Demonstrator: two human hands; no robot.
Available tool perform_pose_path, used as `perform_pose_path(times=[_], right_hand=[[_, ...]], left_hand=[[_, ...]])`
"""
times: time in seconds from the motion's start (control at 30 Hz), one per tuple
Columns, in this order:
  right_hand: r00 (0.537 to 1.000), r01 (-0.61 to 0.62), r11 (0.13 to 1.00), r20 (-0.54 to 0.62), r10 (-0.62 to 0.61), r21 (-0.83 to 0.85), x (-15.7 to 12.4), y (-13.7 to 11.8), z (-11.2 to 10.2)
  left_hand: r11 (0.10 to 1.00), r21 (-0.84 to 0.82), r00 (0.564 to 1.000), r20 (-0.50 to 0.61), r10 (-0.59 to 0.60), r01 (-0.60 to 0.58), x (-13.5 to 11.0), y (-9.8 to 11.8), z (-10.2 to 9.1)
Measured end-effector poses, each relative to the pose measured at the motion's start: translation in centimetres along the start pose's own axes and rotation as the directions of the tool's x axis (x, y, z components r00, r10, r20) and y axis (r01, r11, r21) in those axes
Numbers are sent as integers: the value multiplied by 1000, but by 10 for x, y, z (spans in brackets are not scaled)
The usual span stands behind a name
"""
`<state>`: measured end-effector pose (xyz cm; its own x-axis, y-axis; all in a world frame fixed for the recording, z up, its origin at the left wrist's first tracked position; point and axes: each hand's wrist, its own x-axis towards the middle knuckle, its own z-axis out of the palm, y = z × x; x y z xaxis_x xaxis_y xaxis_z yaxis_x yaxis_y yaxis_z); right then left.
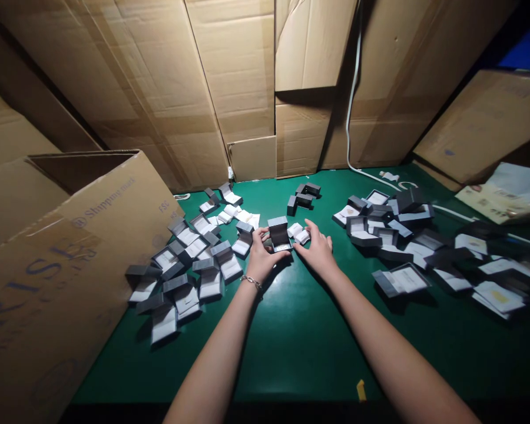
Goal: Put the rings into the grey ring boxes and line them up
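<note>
A small dark grey jewelry box (278,228) stands with its lid raised at the middle of the green table. My left hand (264,257), with a chain bracelet at the wrist, grips it from the left, thumb along its front edge. My right hand (316,249) is just to the right of the box, fingers apart and nothing visible in them. Its thumb tip is close to the box's front right corner; whether they touch I cannot tell. Small white inserts (298,233) lie between my right hand and the box. Another open box (244,237) sits left of my left hand.
Open boxes with white linings (209,280) cluster on the left, beside a large carton (70,265). More open boxes and white pieces (404,278) spread on the right. Several dark box parts (304,199) lie behind. Cartons line the back; a white cable (348,126) hangs there.
</note>
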<state>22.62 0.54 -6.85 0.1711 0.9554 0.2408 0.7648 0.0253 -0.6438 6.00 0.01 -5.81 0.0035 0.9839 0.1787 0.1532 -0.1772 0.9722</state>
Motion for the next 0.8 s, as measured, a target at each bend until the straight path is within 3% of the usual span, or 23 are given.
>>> perform_pose_path(times=[0.37,0.6,0.8], right_hand=[[998,2,1000,-65,-2,-5,2,-2,0],[1000,-1,1000,-29,1,-18,1,-2,0],[1000,7,1000,-18,-7,-8,1,1,1]], left_hand=[[976,-99,980,-34,-197,193,-1,13,3],[953,-219,968,-86,-235,211,4,6,3],[976,-77,969,-130,-212,203,8,-2,-1]])
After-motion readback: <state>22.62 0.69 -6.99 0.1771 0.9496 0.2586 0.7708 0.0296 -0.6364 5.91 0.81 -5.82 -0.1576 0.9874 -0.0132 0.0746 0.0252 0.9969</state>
